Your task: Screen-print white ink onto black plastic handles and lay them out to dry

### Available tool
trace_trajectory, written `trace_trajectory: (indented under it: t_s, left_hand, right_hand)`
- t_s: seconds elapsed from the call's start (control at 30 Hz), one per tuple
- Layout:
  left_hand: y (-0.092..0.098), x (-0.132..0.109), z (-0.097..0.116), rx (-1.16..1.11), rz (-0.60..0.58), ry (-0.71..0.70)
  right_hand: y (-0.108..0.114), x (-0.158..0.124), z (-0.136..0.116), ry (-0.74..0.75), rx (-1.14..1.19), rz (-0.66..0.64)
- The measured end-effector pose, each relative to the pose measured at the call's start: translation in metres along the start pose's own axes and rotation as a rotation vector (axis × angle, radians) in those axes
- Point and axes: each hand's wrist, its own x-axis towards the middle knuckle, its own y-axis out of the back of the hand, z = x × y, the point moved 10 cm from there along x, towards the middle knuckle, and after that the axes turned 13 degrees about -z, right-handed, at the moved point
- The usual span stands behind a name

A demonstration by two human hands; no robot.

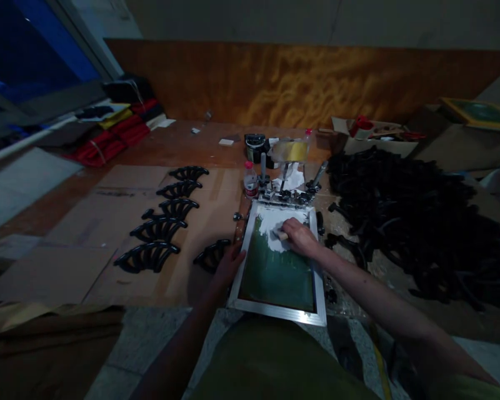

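A silk-screen frame [280, 312] with a silver metal border and green mesh [275, 278] lies in front of me. White ink [267, 223] covers the upper part of the mesh. My right hand [299, 235] is closed around a small squeegee [280, 234], whose edge is down in the white ink. My left hand [230, 263] is at the left border of the frame, its fingers dark and partly hidden, so I cannot tell whether it grips the border. Just left of that hand lies a black ribbed, fan-shaped piece [210, 254].
Several similar black pieces [150, 256] stand in a column on cardboard [87, 222] at left. A large heap of black pieces [408, 216] fills the right. Behind the frame are hinge clamps [289, 195], a red-capped bottle [250, 182], and a black tub [256, 147]. Red bundles [108, 141] lie far left.
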Motion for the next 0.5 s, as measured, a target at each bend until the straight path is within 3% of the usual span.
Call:
trace_trajectory:
  t_s: [0.13, 0.23, 0.4, 0.5]
  left_hand:
    - [0.001, 0.0, 0.004, 0.03, 0.01, -0.023]
    - [0.001, -0.004, 0.017, 0.044, -0.005, -0.029]
    - [0.013, -0.016, 0.064, 0.154, 0.006, -0.064]
    - [0.021, -0.016, 0.103, 0.163, 0.056, -0.129]
  right_hand:
    - [-0.013, -0.015, -0.011, 0.088, 0.006, 0.003]
    - [0.006, -0.005, 0.002, 0.018, 0.058, 0.015]
    - [0.063, 0.028, 0.061, -0.304, 0.03, 0.119]
    - [0.091, 0.004, 0.109, -0.482, 0.03, 0.307]
